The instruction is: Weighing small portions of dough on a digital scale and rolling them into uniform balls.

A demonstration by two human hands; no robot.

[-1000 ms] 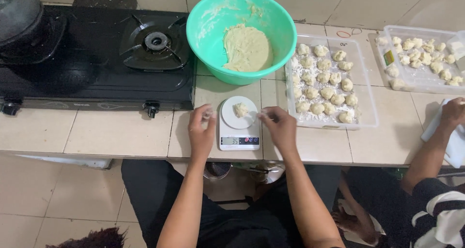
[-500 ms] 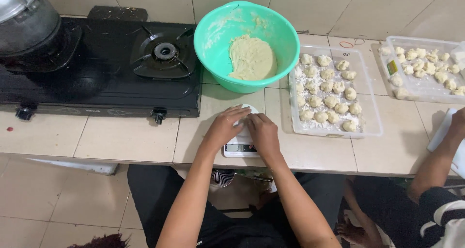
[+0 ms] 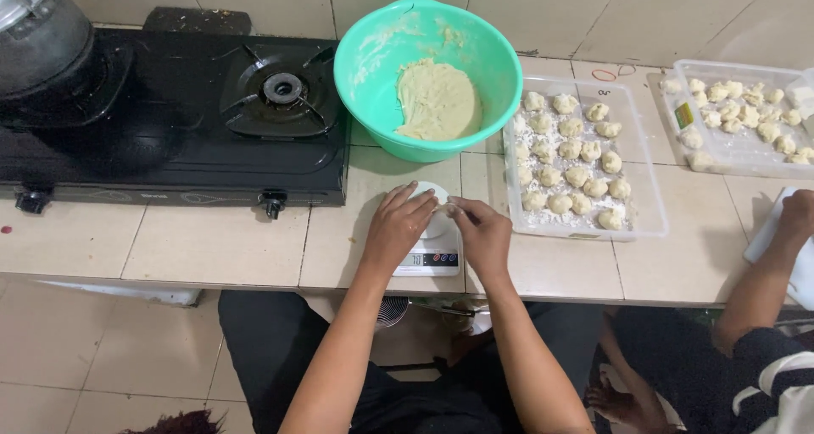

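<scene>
- The bowl (image 3: 373,57) is mint green, with pale cream dough (image 3: 437,102) inside.
- The stove (image 3: 170,120) is glossy black.
- The scale (image 3: 428,252) is white, with a grey display.
- The dough balls (image 3: 570,164) are off-white, and they lie on white flour in a clear tray (image 3: 649,218).
- The counter tiles (image 3: 212,243) are beige.
- The other person's sleeve (image 3: 776,375) is dark with white stripes.

Scale (image 3: 431,252) is set at the counter's front edge — bowl (image 3: 426,74) behind it, stove (image 3: 170,116) to the left, two trays (image 3: 649,222) to the right.
</scene>
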